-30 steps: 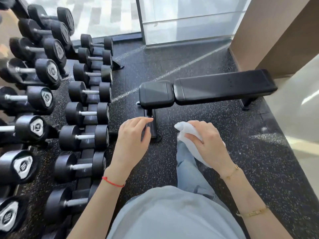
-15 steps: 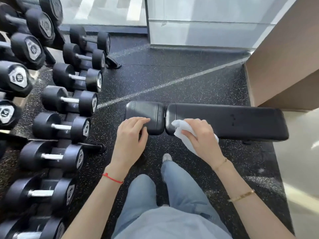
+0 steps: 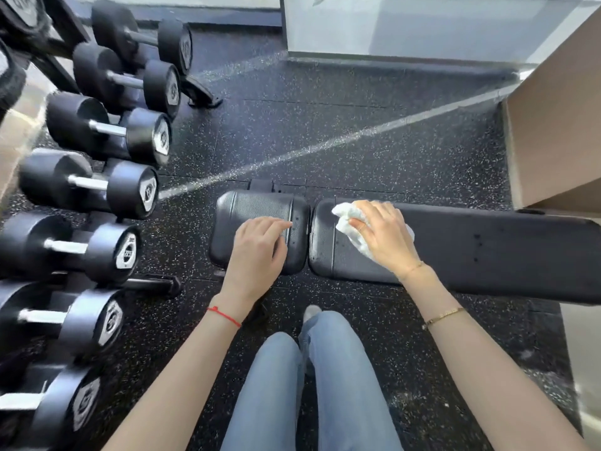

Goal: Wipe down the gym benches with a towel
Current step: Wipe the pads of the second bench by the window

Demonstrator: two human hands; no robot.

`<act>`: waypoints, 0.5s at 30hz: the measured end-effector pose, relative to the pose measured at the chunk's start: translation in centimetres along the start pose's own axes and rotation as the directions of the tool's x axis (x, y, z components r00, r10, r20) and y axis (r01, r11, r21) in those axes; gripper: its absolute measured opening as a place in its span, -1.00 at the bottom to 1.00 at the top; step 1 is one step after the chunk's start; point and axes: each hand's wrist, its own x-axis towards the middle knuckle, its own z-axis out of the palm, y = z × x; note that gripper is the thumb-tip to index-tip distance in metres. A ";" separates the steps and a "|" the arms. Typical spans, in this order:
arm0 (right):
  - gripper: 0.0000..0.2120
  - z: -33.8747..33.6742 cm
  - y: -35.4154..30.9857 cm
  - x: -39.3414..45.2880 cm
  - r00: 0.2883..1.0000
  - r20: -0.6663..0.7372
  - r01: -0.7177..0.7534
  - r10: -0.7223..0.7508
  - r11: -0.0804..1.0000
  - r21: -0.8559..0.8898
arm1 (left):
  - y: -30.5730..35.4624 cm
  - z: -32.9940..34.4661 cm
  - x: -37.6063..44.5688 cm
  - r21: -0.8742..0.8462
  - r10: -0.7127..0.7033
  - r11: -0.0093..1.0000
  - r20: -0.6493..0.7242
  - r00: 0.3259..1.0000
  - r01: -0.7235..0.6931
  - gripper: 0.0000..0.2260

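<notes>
Nearest you: jeans legs (image 3: 312,385), then both arms reaching fwd. Your left hand (image 3: 257,252) lies flat on the small seat pad (image 3: 253,206), grip spread, holding nothing. Your right hand (image 3: 383,237) has its grip curled round the white towel (image 3: 344,214), pressed onto the long back pad (image 3: 487,249) near the gap btwn pads. Dumbbell rack (image 3: 97,190) runs along the left, farther back.

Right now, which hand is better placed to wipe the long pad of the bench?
The right hand. It already holds the towel against the long pad, near its left end. The left hand rests on the short pad and holds nothing.
</notes>
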 end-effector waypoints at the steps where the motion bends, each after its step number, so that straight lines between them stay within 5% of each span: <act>1: -0.70 1.6 1.1 0.8 1.000 -0.001 0.014 -0.014 1.000 -0.013 | -0.8 1.6 0.7 0.007 0.006 1.000 0.007 1.000 -0.006 -0.75; 15: -0.55 23.1 9.6 3.1 0.997 0.026 0.074 -0.075 0.996 0.052 | -13.3 21.9 3.4 0.050 0.118 0.992 -0.081 0.990 -0.114 -0.75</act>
